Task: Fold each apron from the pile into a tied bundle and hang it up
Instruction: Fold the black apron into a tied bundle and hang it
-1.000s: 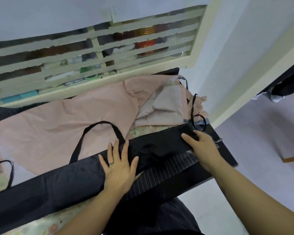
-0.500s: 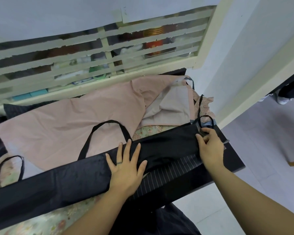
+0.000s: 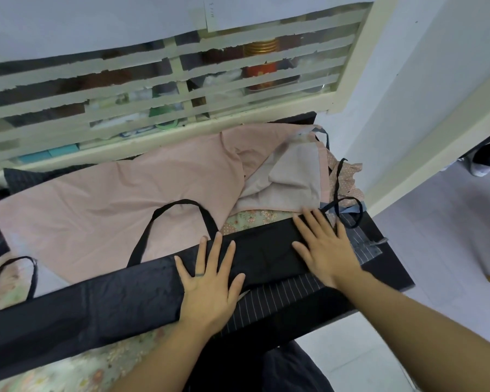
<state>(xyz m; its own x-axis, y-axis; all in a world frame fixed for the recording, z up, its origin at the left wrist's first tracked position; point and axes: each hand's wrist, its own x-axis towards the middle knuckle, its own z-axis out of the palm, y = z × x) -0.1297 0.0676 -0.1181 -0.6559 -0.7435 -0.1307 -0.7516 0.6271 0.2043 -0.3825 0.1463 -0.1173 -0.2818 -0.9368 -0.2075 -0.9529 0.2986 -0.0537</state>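
While your two hands lie flat on it, the black apron (image 3: 96, 312) runs as a long folded band from the lower left of the frame up toward the right of centre, slanting across the pile. At the far left, a thin dark strap loop (image 3: 34, 275) curls above the band; I cannot tell which garment it belongs to. Floral cloth (image 3: 77, 376) shows below the band at the lower left. Above the band, the pink apron (image 3: 111, 202) spreads across the middle left of the frame.

A black neck loop (image 3: 178, 205) rises from the band's upper edge and lies on the pink apron, just left of your left fingertips. Your left hand (image 3: 207, 281) sits at the centre of the frame, palm down on the band, fingers straight and spread, grasping nothing. Its fingertips reach the band's upper edge, and the heel of the hand crosses the lower edge.

Between your two wrists, a pinstriped apron (image 3: 272, 295) shows from under the band. Your right hand (image 3: 326, 250), right of centre, also lies palm down, fingers straight and slightly fanned, pressing on the band's right end without gripping it. The thumb rests on the black fabric, and the fingertips reach its upper edge, close to the pink apron's grey-lined flap.

Just beyond those fingers, a thin black tie (image 3: 337, 179) loops over dotted fabric. The dark table (image 3: 391, 267) ends at the right.
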